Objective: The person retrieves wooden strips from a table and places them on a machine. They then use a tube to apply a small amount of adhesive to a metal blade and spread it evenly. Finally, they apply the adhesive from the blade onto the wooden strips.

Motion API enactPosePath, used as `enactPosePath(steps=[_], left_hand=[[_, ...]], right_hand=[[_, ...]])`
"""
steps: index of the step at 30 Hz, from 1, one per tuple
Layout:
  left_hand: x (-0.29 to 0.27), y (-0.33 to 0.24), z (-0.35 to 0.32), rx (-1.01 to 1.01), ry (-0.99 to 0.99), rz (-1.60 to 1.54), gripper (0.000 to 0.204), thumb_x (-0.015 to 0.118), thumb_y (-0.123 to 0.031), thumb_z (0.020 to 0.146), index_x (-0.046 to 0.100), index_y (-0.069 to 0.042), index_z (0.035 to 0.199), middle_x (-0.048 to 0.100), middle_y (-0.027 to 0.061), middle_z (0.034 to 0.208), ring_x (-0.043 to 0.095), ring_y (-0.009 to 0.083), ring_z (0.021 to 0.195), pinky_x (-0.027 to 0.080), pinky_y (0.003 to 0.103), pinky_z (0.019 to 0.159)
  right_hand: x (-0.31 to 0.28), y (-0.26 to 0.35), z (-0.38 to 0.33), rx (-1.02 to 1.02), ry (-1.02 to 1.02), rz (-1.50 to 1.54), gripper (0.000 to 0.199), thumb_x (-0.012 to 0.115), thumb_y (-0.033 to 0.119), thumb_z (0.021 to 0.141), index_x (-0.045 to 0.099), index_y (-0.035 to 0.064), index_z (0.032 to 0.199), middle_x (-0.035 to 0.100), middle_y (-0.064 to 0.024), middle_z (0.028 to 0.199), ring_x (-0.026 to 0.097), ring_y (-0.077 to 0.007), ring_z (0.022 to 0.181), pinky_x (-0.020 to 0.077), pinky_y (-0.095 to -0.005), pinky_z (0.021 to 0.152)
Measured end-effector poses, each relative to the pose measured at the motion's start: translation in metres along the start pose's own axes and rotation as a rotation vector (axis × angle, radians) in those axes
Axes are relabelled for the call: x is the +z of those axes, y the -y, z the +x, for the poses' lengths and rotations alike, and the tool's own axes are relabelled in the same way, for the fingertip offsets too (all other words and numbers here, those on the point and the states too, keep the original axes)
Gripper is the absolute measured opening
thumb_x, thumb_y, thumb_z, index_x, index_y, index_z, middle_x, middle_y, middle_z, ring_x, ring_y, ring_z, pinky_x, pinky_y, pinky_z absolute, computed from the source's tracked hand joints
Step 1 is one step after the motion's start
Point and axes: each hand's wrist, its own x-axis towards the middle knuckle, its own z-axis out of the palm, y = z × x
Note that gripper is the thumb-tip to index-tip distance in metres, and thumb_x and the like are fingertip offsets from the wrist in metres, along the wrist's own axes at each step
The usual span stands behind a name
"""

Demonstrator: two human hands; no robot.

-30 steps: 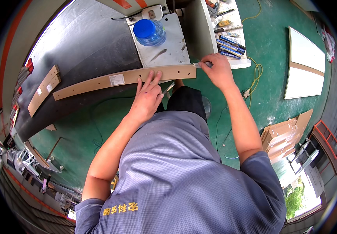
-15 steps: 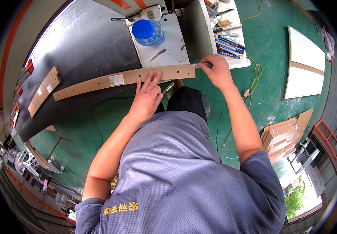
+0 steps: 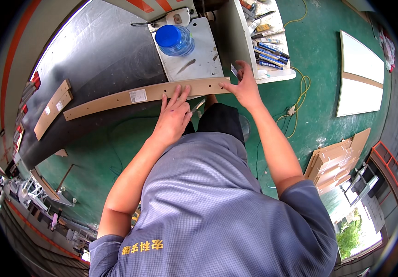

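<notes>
A long tan strip board with holes and a white label lies along the near edge of the dark table, its right end over a white surface. My left hand rests on it, fingers stretched out and pressing down. A slim metal-edged piece shows beside the left thumb; whether the hand holds it I cannot tell. Near the strip's right end, my right hand is closed on a small bladed tool, its blade pointing up and away. The right thumb reaches to the board's end. The fingers partly hide the tool's handle.
A blue-capped clear plastic jar stands on the white surface. A shorter tan board lies at the left on the dark table. Right of them, a white shelf holds pens and tools. Yellow cable crosses the green floor.
My right hand has drawn slightly left and up, turning the blade from the board's end to point away; its thumb now reaches the board. My left hand stays in place.
</notes>
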Motion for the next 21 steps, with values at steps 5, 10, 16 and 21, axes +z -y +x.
enactPosePath(steps=[5, 10, 16, 21], left_hand=[[0.000, 0.001, 0.000, -0.007, 0.009, 0.011, 0.014, 0.059, -0.011, 0.096, 0.051, -0.002, 0.090, 0.030, 0.0154, 0.161, 0.019, 0.0390, 0.151, 0.017, 0.064, 0.119], [0.001, 0.002, 0.000, -0.002, -0.008, -0.011, 0.014, 0.059, -0.011, 0.097, 0.051, -0.001, 0.090, 0.030, 0.0148, 0.161, 0.019, 0.0384, 0.151, 0.017, 0.063, 0.119], [0.002, 0.002, -0.001, 0.002, -0.002, 0.006, 0.013, 0.059, -0.011, 0.097, 0.051, -0.001, 0.091, 0.030, 0.0147, 0.161, 0.018, 0.0380, 0.151, 0.016, 0.063, 0.119], [0.000, 0.000, 0.000, -0.002, -0.001, 0.009, 0.013, 0.058, -0.011, 0.097, 0.051, -0.001, 0.090, 0.030, 0.0148, 0.161, 0.018, 0.0380, 0.151, 0.017, 0.064, 0.119]], right_hand=[[0.006, -0.020, 0.007, -0.007, -0.049, 0.074, 0.089, 0.090, 0.032, 0.071, 0.043, -0.0013, 0.140, 0.055, -0.0227, 0.134, 0.057, -0.0344, 0.122, 0.0478, -0.0413, 0.102], [-0.014, -0.012, 0.003, 0.115, -0.022, 0.072, 0.081, 0.085, 0.033, 0.078, 0.044, -0.0022, 0.138, 0.060, -0.0233, 0.124, 0.059, -0.0327, 0.119, 0.0474, -0.0396, 0.100], [-0.008, -0.006, 0.001, 0.024, -0.087, 0.058, 0.081, 0.085, 0.032, 0.076, 0.046, -0.0020, 0.137, 0.060, -0.0220, 0.121, 0.060, -0.0312, 0.112, 0.0480, -0.0401, 0.097], [0.004, -0.007, 0.004, -0.033, -0.106, 0.003, 0.080, 0.086, 0.032, 0.076, 0.047, -0.0016, 0.137, 0.059, -0.0175, 0.114, 0.058, -0.0263, 0.106, 0.0480, -0.0368, 0.092]])
